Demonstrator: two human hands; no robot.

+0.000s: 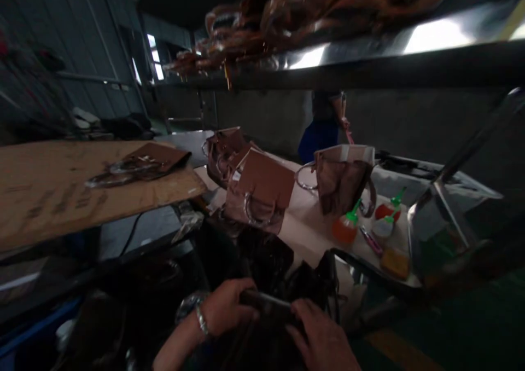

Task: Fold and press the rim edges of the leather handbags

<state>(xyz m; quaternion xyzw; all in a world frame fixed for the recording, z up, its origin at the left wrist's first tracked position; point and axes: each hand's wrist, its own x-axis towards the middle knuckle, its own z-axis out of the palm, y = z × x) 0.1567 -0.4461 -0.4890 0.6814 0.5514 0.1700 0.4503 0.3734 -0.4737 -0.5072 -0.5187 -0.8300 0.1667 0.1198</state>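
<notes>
My left hand (229,308), with a bracelet on its wrist, is closed on one end of a dark leather-like piece (270,301). The fingers of my right hand (322,335) pinch the same straight upper edge at its other end. The lower part of this piece fades into shadow, so I cannot make out its full shape. Just beyond my hands lies a heap of dark, glossy material (264,253). Further off on the table stands a brown handbag (262,187) with a ring-shaped handle wrapped in clear film.
Another handbag (342,179) stands to the right, near an orange squeeze bottle (344,231) with a green nozzle and a yellow sponge (394,264). A cardboard sheet (82,196) bearing a flat bag piece (159,157) is at left. Overhead runs a loaded shelf (348,73). A person (322,133) stands behind.
</notes>
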